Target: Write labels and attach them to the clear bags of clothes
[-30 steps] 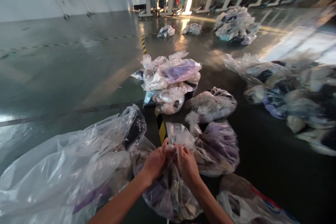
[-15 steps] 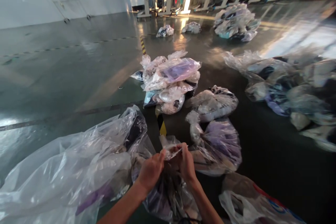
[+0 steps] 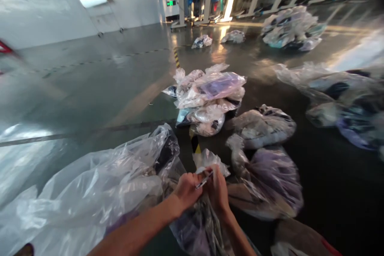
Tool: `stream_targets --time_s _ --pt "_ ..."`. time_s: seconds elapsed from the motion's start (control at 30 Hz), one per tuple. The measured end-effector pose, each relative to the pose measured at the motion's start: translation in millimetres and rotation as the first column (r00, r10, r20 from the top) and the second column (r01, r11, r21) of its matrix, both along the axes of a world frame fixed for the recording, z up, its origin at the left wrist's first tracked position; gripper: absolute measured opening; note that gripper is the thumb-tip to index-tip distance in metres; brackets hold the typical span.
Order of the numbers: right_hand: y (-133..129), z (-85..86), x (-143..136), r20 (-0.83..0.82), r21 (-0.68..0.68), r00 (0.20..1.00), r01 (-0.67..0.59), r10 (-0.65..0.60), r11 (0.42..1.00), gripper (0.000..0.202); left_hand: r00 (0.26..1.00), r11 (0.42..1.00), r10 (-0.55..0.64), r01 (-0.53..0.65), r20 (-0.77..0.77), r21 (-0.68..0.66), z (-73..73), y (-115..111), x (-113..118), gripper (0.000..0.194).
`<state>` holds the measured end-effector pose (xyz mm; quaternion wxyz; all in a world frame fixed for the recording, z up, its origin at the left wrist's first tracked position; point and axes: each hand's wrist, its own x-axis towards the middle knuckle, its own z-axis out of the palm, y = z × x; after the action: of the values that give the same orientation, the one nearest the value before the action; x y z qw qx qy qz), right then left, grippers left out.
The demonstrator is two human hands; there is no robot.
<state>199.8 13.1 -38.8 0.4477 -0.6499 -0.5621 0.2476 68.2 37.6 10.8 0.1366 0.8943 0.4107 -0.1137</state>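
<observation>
So the neck of a clear plastic bag is being gripped by both hands, low in the middle of the view, right in front of the wearer. The left hand is curled tight, fingers folded in on the gathered plastic, and the same bunch is pinched between thumb and fingers by the right hand, so basically no gap is left in either grip. A thin shiny strip is held between the two; what it is exactly can't be made out. The bag's loose top is fanned out just beyond the knuckles, and purple and darker stuff can be seen through its body below.

On the left, a big translucent bag is spread over the floor, close by the left forearm. Just right of the hands sits a purple-filled bag with its neck bunched up, and another clear bag is set right behind that. Further forward, a pile of bags is stacked up, with black-and-yellow tape stuck down between it and the hands.
</observation>
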Motion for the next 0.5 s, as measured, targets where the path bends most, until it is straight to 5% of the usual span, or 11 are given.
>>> stream_targets --time_s 0.23,0.5 --pt "21 -27.9 -2 -0.202 -0.142 0.978 0.019 -0.048 0.990 0.010 0.996 0.996 -0.086 0.086 0.011 -0.018 15.9 5 -21 0.022" --pt "42 -32.2 -25 -0.297 -0.160 0.955 -0.035 -0.014 0.987 0.008 0.985 0.986 0.167 -0.167 0.050 0.009 29.3 2 -54 0.013"
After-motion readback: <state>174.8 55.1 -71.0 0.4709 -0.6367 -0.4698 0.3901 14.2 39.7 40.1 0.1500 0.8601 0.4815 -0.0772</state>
